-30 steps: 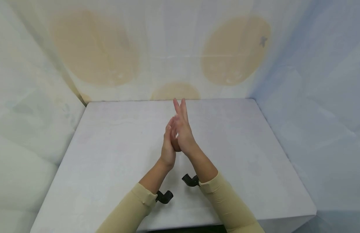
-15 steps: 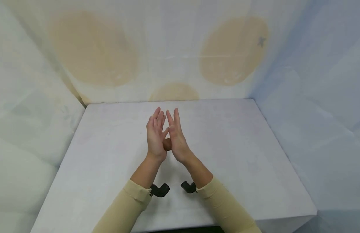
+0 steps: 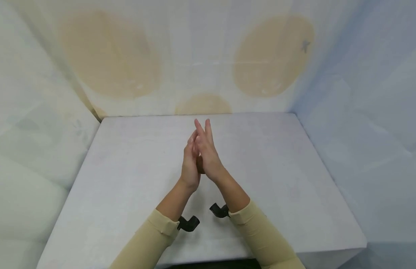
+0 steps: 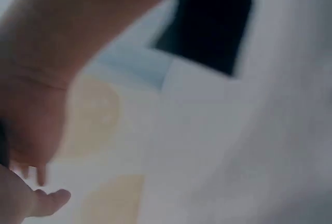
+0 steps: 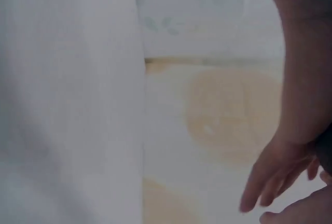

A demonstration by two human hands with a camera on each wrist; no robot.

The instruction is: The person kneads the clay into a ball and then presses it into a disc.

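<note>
The left hand (image 3: 190,168) and the right hand (image 3: 206,154) are held together above the middle of a white table (image 3: 127,179), palm against palm, with the fingers straight and pointing up and away from the person. A small brown ball (image 3: 200,165) is pressed between the two palms; only a narrow dark sliver of it is seen in the gap near the heels of the hands, so its full shape cannot be told. Neither hand is curled round it: it is squeezed between flat, outstretched palms. The right hand is set slightly further forward than the left, so that its fingertips stand a little higher in the head view

Tan sleeves (image 3: 154,239) are worn on both forearms, and a small black camera mount (image 3: 188,223) is seen under each wrist. The hands are kept clear of the table top. The table is enclosed on three sides by pale cloth walls (image 3: 201,56), on which large tan oval patches are seen. The wrist views are blurred; in them only parts of the hands, the cloth and the tan patches can be made out
</note>
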